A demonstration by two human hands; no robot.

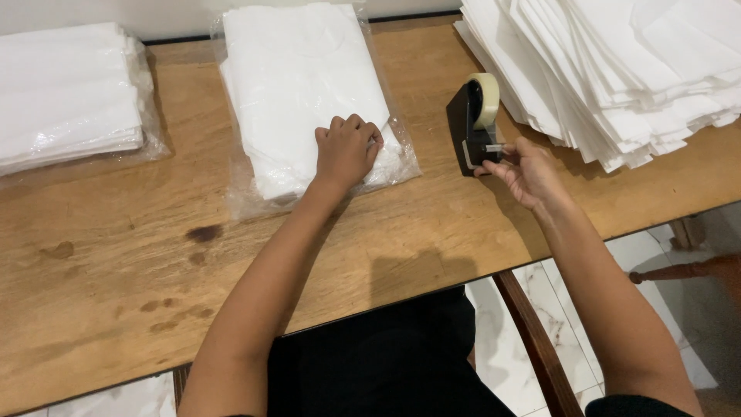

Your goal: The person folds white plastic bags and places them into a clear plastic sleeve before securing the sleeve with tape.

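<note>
A clear plastic bag of folded white fabric (297,85) lies on the wooden table (116,262). My left hand (346,148) rests on its near right corner with the fingers curled, pressing the bag down. To the right stands a black tape dispenser (468,127) with a roll of clear tape. My right hand (525,171) is at the dispenser's front, its fingertips pinching the tape end at the cutter.
Another bagged stack of white fabric (65,93) sits at the far left. A large fanned pile of white folded pieces (617,69) fills the back right. A wooden chair frame (532,340) and a tiled floor show below the table's near edge.
</note>
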